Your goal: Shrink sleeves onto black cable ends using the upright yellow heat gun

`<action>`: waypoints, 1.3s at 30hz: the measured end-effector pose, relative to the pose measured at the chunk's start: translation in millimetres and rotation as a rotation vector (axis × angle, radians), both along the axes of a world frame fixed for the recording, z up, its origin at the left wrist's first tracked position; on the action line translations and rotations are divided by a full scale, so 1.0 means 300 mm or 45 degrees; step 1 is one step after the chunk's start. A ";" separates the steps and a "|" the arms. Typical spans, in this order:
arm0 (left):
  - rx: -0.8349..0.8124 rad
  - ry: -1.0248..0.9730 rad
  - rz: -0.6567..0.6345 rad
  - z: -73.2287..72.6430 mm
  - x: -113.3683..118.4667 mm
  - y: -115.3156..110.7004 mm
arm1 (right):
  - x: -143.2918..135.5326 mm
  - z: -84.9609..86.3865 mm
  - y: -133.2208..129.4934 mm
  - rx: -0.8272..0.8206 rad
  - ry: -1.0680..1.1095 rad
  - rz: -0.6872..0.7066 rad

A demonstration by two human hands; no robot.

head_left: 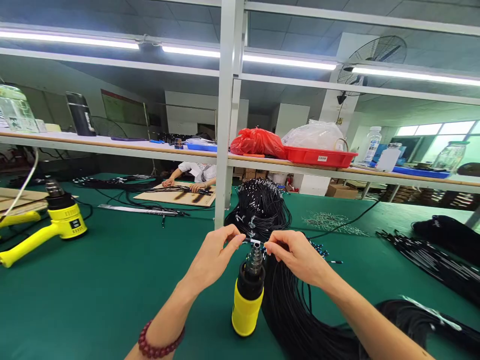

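Note:
My left hand (pixel 215 255) and my right hand (pixel 298 254) face each other, each closed in a pinch. Between their fingertips stretches a thin black cable (pixel 247 240) with a short white sleeve on it. Just below the sleeve points the metal nozzle of a yellow and black heat gun (pixel 248 297), which stands upright. Whether the nozzle touches the cable, I cannot tell. A thick bundle of black cables (pixel 287 300) runs beside the heat gun, beneath my right hand and forearm.
A second yellow heat gun (pixel 62 222) rests at left on the green table (pixel 150 280). Behind my hands lies a coiled cable bundle (pixel 260 207); more cables (pixel 431 260) lie at right. A white post (pixel 226 115) carries a shelf with a red tray (pixel 318 156). Across the table a person (pixel 197 172) handles cables.

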State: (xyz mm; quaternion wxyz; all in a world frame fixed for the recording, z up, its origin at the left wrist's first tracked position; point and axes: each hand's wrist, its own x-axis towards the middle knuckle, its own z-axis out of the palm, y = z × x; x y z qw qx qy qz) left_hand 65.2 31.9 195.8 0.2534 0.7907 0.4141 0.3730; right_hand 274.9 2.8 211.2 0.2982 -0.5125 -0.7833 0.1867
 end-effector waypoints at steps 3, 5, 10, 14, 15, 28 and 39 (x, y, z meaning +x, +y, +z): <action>0.023 -0.029 0.008 0.002 0.005 -0.003 | -0.003 -0.010 0.011 0.025 0.059 -0.038; 0.033 -0.051 0.045 0.001 0.003 -0.003 | 0.014 -0.018 0.027 0.023 0.069 -0.100; -0.027 -0.019 0.134 -0.062 -0.068 0.003 | 0.177 -0.070 0.087 -0.046 -0.266 -0.529; -0.285 0.391 0.076 -0.227 -0.174 -0.016 | 0.358 -0.168 0.114 -0.303 -0.668 -0.808; -0.379 0.488 0.047 -0.280 -0.194 -0.028 | 0.393 -0.195 0.116 -0.358 -0.698 -0.817; -0.655 0.936 -0.253 -0.639 -0.145 -0.193 | 0.363 -0.204 0.116 -0.408 -0.421 -0.327; -0.519 0.727 -0.285 -0.350 -0.287 -0.145 | 0.298 -0.026 0.020 -0.167 -0.213 -0.280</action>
